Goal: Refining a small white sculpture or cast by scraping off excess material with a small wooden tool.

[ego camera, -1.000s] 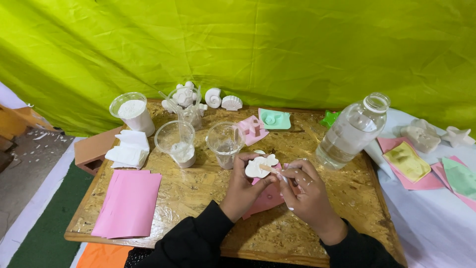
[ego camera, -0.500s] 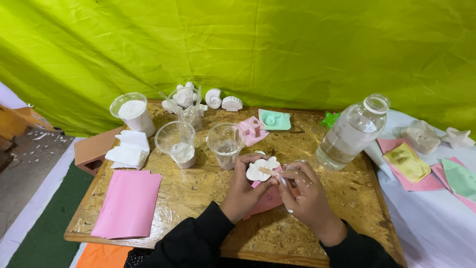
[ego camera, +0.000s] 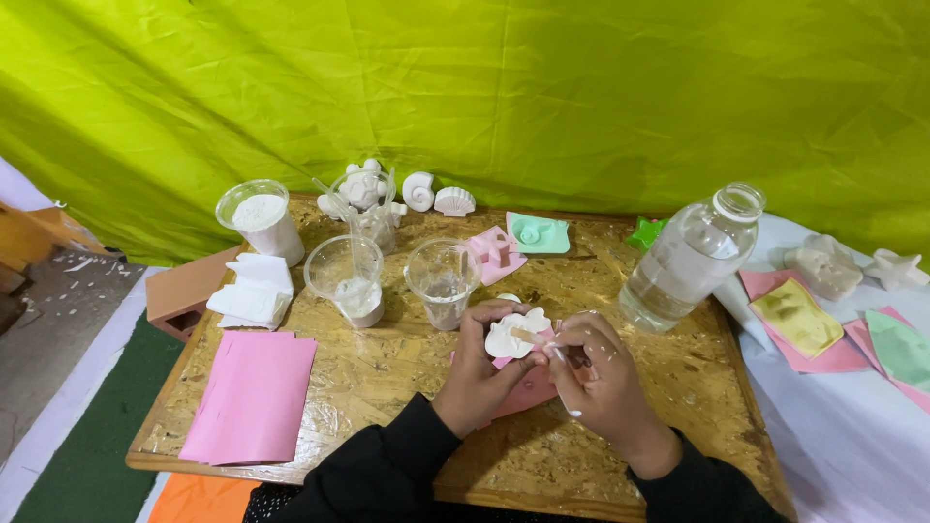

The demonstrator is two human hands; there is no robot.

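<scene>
Since the earlier frames little has shifted: both hands stay over the middle of the board, and the white cast has tipped slightly, its face turned a bit more toward the right hand.

Left hand (ego camera: pixel 481 373): fingers curled closed around the white plaster cast (ego camera: pixel 513 334), a lobed, shell-like piece, gripping it from below and behind. Cast is held just above a pink mould (ego camera: pixel 528 387) lying on the chipboard table (ego camera: pixel 387 368).

Right hand (ego camera: pixel 601 378): fingers pinched shut on a thin white stick (ego camera: pixel 562 373); one end of the stick meets the cast's edge, the other end points down toward the wrist. Whether the tip actually presses into the cast cannot be told.

Surroundings: two clear plastic cups just behind the hands, one with white paste (ego camera: pixel 347 279), one nearly clear (ego camera: pixel 443 281). A third cup of white powder (ego camera: pixel 262 221) at the far left. Pink paper sheet (ego camera: pixel 252 395) on the left of the board, folded white tissues (ego camera: pixel 252 295) beside it. Finished white shell casts (ego camera: pixel 436 197) along the back edge, next to a teal mould (ego camera: pixel 538 233). Open water bottle (ego camera: pixel 690 260), tilted, to the right of the hands.
</scene>
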